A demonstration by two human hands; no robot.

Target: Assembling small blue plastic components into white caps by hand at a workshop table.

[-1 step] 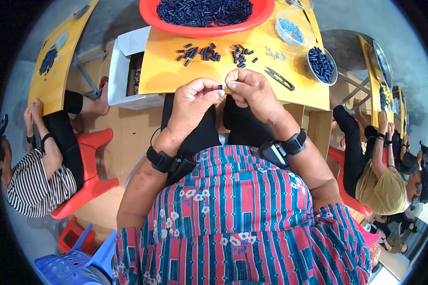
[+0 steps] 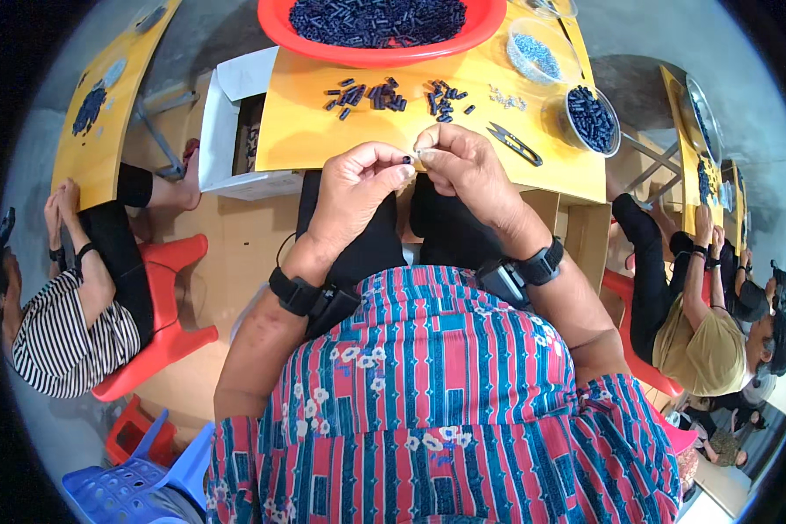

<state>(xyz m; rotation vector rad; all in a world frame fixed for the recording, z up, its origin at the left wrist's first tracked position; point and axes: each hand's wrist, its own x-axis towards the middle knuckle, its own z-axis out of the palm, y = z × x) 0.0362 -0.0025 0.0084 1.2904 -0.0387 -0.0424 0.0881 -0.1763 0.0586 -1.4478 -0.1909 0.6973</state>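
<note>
fingers (image 2: 399, 170) of left hand (image 2: 354, 188) pinch small dark tube (image 2: 407, 160) | axis sideways, toward right hand (image 2: 463, 170) | right fingers pinched together

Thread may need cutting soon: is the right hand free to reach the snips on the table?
Probably yes. The snips lie on bare tabletop just beyond the right hand, nothing between them. But its fingertips are pinching something small, so that would need freeing first.

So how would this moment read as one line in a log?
left hand: pinches small dark piece | right hand: fingertips meet it | place: over yellow table edge | nearby: snips, red basin
</note>
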